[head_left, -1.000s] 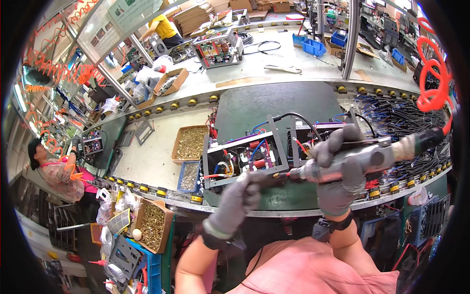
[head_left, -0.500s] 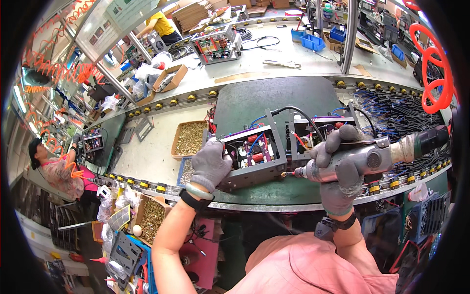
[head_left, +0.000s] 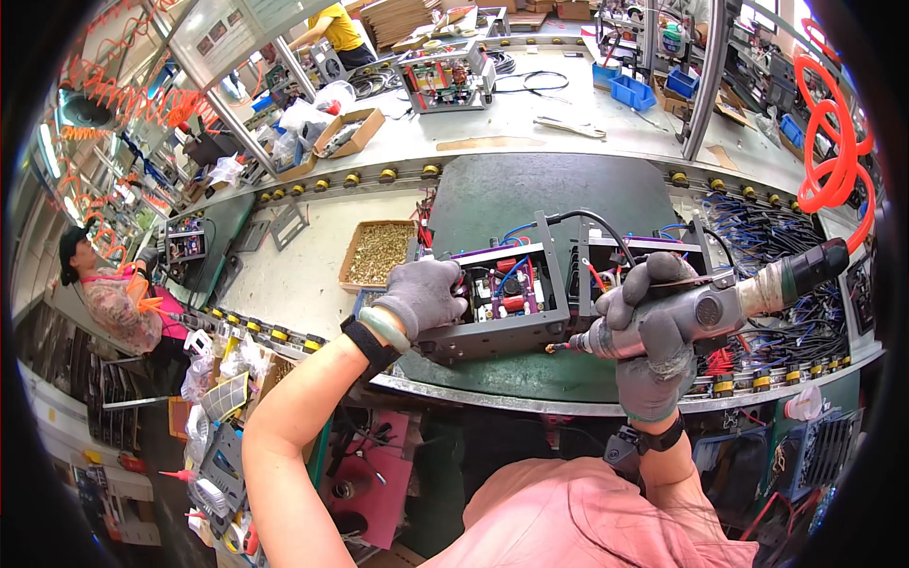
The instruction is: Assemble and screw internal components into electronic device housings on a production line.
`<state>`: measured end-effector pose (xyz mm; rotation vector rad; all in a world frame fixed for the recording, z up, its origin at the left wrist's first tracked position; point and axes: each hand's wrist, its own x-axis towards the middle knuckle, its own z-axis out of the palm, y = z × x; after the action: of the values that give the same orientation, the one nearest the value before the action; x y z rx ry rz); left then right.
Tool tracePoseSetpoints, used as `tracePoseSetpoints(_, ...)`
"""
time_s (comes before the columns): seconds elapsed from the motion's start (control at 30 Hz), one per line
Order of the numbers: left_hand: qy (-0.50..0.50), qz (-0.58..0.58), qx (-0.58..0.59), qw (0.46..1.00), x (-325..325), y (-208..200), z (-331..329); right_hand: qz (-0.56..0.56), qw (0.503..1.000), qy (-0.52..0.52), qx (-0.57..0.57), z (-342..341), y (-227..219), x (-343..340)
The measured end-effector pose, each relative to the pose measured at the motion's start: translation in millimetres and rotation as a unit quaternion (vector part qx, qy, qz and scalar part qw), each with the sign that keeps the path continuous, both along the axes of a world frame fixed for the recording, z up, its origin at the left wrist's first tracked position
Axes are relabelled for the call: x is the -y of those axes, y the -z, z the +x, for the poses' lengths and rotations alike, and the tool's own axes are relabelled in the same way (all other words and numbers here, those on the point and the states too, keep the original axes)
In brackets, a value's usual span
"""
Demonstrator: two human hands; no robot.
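Note:
My left hand (head_left: 422,297), in a grey glove, is closed over the left edge of an open dark metal chassis (head_left: 497,339); its fingertips are partly hidden. Inside the chassis are circuit boards with red, white and blue parts (head_left: 512,303). My right hand (head_left: 653,331), also gloved, grips a silver power screwdriver (head_left: 705,314) lying nearly level, its bit pointing left. The bit's tip (head_left: 553,347) is just off the near right corner of the chassis, with something small and brassy on it. Directly right stands a second open chassis (head_left: 606,256), partly behind my right hand.
Both chassis sit on a green board (head_left: 559,189) on a roller conveyor. A box of small brass-coloured fasteners (head_left: 371,254) stands left. Bundled black cables (head_left: 757,232) lie right, below a red coiled hose (head_left: 833,142). A co-worker (head_left: 118,293) works at far left.
The view has shifted slightly. My left elbow has swung outward to the left while the hand stays at the chassis edge. The screwdriver tip has moved slightly left and nearer relative to the chassis.

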<state>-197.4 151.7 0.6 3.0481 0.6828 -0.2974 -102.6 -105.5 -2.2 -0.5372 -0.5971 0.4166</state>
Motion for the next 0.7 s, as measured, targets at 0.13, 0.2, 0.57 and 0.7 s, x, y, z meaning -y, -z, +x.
tracePoseSetpoints(0.13,0.042,0.029,0.028,0.998,3.6,7.4,0.1,0.001,1.000,0.006,-0.008,-0.4,-2.0,-5.5)
tracePoseSetpoints(0.2,0.065,0.031,-0.028,0.997,0.8,-2.9,1.7,-0.019,0.999,-0.005,-0.030,-5.8,-5.5,-9.6)
tracePoseSetpoints(0.57,0.026,-0.022,-0.030,0.999,0.9,7.6,13.3,-0.003,0.999,-0.044,0.009,9.8,-8.2,-73.9)
tracePoseSetpoints(0.7,-0.040,-0.097,-0.070,0.992,-2.5,-1.0,20.0,-0.013,0.998,-0.050,0.018,19.9,-1.9,-112.8)
